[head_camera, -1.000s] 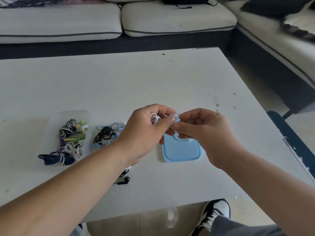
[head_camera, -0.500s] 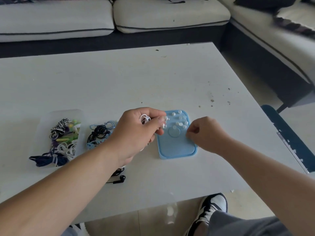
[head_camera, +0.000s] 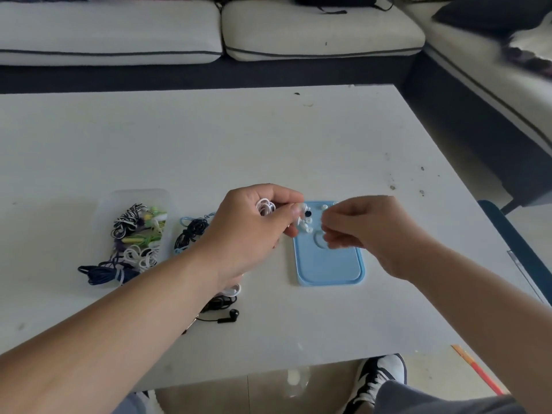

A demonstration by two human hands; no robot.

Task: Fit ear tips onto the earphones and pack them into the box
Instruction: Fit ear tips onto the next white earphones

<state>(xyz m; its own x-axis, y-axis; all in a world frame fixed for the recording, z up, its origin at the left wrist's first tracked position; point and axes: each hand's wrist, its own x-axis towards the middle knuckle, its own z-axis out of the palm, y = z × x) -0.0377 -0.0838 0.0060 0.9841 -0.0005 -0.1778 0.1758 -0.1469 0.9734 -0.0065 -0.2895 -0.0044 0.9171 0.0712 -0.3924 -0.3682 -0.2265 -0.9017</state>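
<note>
1. Sofa (head_camera: 322,34): pale cushions with dark piping, along the far side and the right of the scene.
2. Table (head_camera: 209,144): white, flecked top; all items below lie on or over its near half.
3. Left hand (head_camera: 251,231): raised over the table centre, fingers curled round the white earphones, thumb and forefinger pinching one earbud at the blue lid's far left corner.
4. Right hand (head_camera: 367,234): raised over the lid's right side, fingertips drawn narrowly together. It is blurred, so whether they hold an ear tip cannot be told.
5. Clear box (head_camera: 140,192): on the left, holding striped, green, white and navy earphone bundles.
6. Blue lid (head_camera: 328,267): flat, right of centre, between the two hands.
7. Black and blue cable bundle (head_camera: 191,231): just right of the box, partly behind the left wrist.
8. Black earphone (head_camera: 228,317): near side, beneath the left forearm.
9. White earphones (head_camera: 265,207): coiled inside the left hand's grip.
10. Ear tips (head_camera: 307,227): small and white, loose on the lid's far end.
</note>
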